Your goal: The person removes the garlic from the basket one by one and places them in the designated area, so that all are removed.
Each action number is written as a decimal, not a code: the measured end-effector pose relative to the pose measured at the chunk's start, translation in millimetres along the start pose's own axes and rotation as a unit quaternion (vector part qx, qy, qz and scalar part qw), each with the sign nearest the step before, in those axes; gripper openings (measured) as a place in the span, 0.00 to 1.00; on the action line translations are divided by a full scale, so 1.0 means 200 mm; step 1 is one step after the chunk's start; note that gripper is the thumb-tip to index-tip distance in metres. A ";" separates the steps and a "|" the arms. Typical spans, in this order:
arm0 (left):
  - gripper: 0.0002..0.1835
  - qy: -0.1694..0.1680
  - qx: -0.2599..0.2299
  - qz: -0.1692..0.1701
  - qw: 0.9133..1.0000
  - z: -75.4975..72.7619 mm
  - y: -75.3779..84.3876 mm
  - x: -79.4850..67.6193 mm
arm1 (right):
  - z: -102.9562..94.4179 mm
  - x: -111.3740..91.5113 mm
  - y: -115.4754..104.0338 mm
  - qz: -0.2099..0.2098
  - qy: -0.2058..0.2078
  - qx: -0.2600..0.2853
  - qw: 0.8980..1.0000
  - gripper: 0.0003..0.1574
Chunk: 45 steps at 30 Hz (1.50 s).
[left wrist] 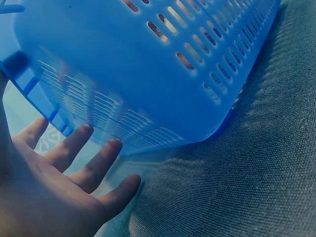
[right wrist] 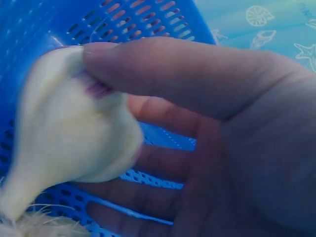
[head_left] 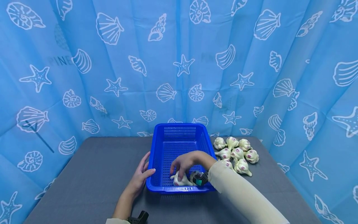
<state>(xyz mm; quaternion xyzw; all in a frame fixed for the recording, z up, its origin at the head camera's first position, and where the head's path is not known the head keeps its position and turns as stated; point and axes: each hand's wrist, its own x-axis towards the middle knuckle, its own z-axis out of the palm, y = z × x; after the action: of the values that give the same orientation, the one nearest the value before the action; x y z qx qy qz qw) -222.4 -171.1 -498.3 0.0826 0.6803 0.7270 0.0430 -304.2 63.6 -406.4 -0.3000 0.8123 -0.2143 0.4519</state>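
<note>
A blue plastic basket (head_left: 181, 189) with slotted walls stands at the middle of the table. My left hand (head_left: 139, 179) holds its left side, thumb over the rim and fingers along the outer wall; the left wrist view shows these fingers (left wrist: 101, 165) spread. Inside the basket's near end, my right hand (head_left: 185, 163) grips a white garlic bulb (head_left: 181, 180) with purple marks. In the right wrist view the thumb presses on this bulb (right wrist: 74, 123), with the fingers behind it. Another garlic bulb (head_left: 193, 176) lies beside it, partly hidden by the wrist camera.
Several garlic bulbs (head_left: 237, 154) lie grouped on the grey table (head_left: 112, 165) to the right of the basket, the nearest partly behind the right sleeve (head_left: 240, 189). A blue curtain (head_left: 179, 77) with shell and starfish prints hangs behind the table and along both sides.
</note>
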 end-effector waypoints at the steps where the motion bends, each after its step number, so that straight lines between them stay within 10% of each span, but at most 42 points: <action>1: 0.42 0.000 0.000 0.000 1.000 0.00 0.00 0.00 | 0.00 0.00 0.00 -0.006 0.012 0.000 1.000 0.25; 23: 0.41 -0.001 -0.013 0.002 1.000 0.00 0.00 0.01 | -0.13 -0.19 0.10 -0.115 0.212 0.065 0.968 0.28; 45: 0.41 0.003 -0.005 0.003 1.000 0.01 0.01 0.01 | -0.18 -0.44 0.34 -0.177 0.415 0.137 0.882 0.27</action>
<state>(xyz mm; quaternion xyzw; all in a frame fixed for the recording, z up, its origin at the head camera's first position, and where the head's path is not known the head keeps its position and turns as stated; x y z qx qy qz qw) -223.1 -169.0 -496.0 0.0820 0.6766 0.7307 0.0395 -318.4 175.5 -376.8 -0.2571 0.8214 -0.5049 0.0650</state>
